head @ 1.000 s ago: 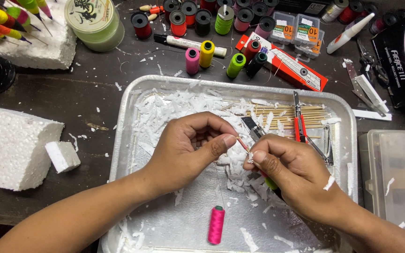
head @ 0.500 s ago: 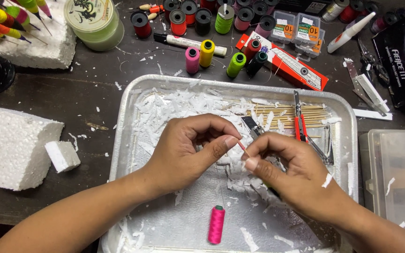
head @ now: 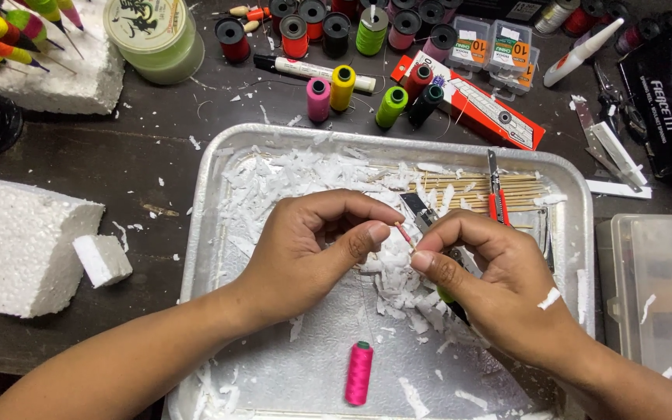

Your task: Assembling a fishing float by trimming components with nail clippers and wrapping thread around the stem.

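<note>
Both hands work over a metal tray (head: 196, 257) littered with white foam shavings (head: 289, 175). The left hand (head: 305, 249) is curled, thumb and forefinger pinched together on one end of a thin stick (head: 404, 234) with a reddish tip. The right hand (head: 491, 272) meets it from the other side, thumb and forefinger closed on the same stick just beside the left thumb, so the stick spans the small gap between the two sets of fingertips (only a short stretch of it shows). The right hand also holds a utility knife (head: 421, 214): its grey blade end pokes out above the knuckles and a green part shows below the palm. A scrap of foam clings to the back of the right hand.

On the tray floor, nearer the person than the hands, lies a pink thread spool (head: 358, 373) on its side. At the far right of the tray lie a bundle of bamboo sticks (head: 468, 187) and red-handled pliers (head: 495, 194) across them.

Beyond the tray stand thread spools (head: 341, 85) in several colours, a white marker (head: 305, 70) and a red box-cutter pack (head: 484, 109). Left of the tray sit a large foam block (head: 21, 245) and a small foam piece (head: 101, 260) touching it. A clear plastic box (head: 655, 295) lies right of the tray.
</note>
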